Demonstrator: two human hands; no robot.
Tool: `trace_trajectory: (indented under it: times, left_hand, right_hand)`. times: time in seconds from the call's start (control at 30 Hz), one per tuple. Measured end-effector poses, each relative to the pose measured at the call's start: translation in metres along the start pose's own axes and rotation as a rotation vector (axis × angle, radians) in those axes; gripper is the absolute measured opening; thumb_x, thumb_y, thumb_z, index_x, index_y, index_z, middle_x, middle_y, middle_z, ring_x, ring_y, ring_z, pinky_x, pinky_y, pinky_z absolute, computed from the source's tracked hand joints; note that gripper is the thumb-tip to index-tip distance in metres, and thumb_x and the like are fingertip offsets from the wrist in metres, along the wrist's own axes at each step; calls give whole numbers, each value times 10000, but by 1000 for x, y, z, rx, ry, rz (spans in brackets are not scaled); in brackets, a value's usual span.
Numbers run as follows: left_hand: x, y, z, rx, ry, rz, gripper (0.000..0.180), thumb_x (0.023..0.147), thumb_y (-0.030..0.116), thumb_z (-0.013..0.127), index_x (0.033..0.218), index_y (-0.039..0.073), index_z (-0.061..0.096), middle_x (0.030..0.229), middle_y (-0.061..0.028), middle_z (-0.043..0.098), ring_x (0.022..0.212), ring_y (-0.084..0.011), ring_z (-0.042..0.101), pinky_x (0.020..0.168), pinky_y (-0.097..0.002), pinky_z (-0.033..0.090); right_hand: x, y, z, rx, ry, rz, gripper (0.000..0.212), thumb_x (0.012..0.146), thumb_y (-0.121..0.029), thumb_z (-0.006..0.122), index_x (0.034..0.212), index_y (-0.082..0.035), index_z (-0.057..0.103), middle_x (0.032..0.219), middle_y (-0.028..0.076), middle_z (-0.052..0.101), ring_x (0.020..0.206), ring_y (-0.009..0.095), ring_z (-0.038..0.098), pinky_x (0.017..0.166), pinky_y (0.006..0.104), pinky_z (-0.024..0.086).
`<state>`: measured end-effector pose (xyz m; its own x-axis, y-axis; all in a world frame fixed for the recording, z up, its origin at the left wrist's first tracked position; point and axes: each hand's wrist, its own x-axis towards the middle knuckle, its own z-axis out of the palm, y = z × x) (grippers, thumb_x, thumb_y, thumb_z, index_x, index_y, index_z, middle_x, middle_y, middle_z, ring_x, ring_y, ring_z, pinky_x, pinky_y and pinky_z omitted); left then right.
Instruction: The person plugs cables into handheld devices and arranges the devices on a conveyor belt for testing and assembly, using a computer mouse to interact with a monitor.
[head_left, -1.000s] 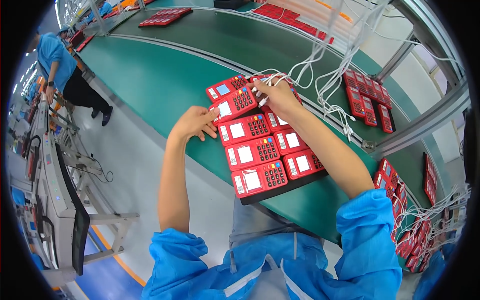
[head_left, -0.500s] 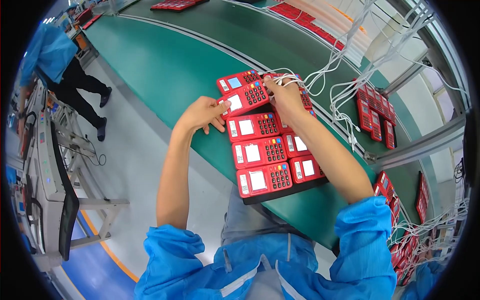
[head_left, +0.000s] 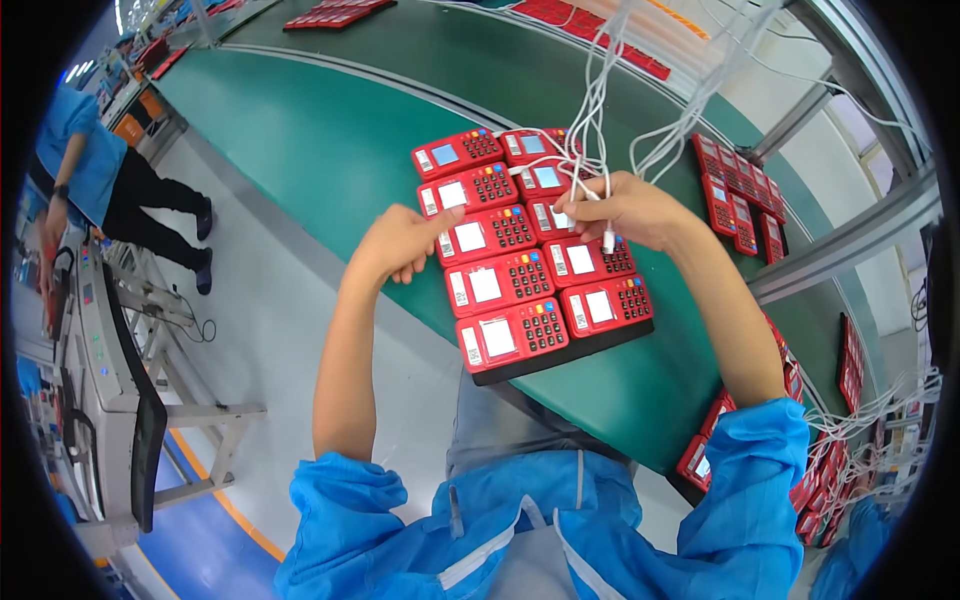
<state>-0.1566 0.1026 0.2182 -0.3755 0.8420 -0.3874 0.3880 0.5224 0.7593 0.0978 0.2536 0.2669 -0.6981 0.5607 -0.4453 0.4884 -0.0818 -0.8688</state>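
Red payment terminals with black keys stand in two columns on a black tray (head_left: 625, 338). My left hand (head_left: 405, 240) is closed at the left end of a payment terminal (head_left: 487, 236) in the left column, thumb on its face and the other fingers curled beside it. White cables (head_left: 592, 120) hang over the right column. My right hand (head_left: 630, 210) pinches some of them above that column, with a white plug (head_left: 608, 240) hanging below its fingers. Cables reach the top ends of the farther terminals, among them the payment terminal (head_left: 466, 188) just beyond my left hand's one.
The tray rests on a green bench (head_left: 300, 110). More red terminals (head_left: 738, 200) stand across a metal rail at right, and others lie near my right elbow. A metal post (head_left: 840, 250) rises at right. Another person (head_left: 95, 180) stands at far left beside equipment.
My left hand has shifted from the second terminal, now lying flat in its row, to the third. My right hand has drawn back toward me and right, with cables in its fingers.
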Motion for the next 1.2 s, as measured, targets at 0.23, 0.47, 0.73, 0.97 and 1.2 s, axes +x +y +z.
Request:
trace_trajectory:
  times: [0.23,0.47,0.73,0.97,1.2]
  left_hand:
    - [-5,-18,2,-63,-108,53,524,858,486,671,718,-9,578,550,-47,570,397,-111,549,333,-236,422]
    - [-3,-28,0,-188,-167,68,492,880,460,661,822,-24,601,617,-58,604,443,-113,584,342,-225,426]
    - [-4,-28,2,-157,-174,75,510,893,490,629,840,-17,599,618,-53,605,449,-106,587,345,-220,421]
    - [-7,-30,2,-152,-151,86,501,913,505,587,812,14,587,622,-37,614,443,-88,572,350,-208,405]
    - [-4,-30,1,-121,-146,77,510,913,507,587,813,7,593,603,-37,603,442,-89,573,346,-212,407]
  right_hand:
    - [15,20,36,123,288,-263,207,905,-186,654,931,19,655,857,103,681,752,148,674,663,258,570]
    - [41,27,61,433,253,-338,215,973,-179,546,886,13,590,954,136,684,785,189,685,629,282,547]
    - [41,15,78,443,389,-358,179,957,-160,561,834,-30,559,972,108,672,792,150,641,686,294,526]
    - [39,7,97,672,445,-283,149,929,-145,595,844,-23,581,890,86,668,724,131,613,616,277,482]
    - [46,9,104,561,587,-248,140,953,-132,557,922,2,582,1042,110,660,861,158,647,750,298,525]
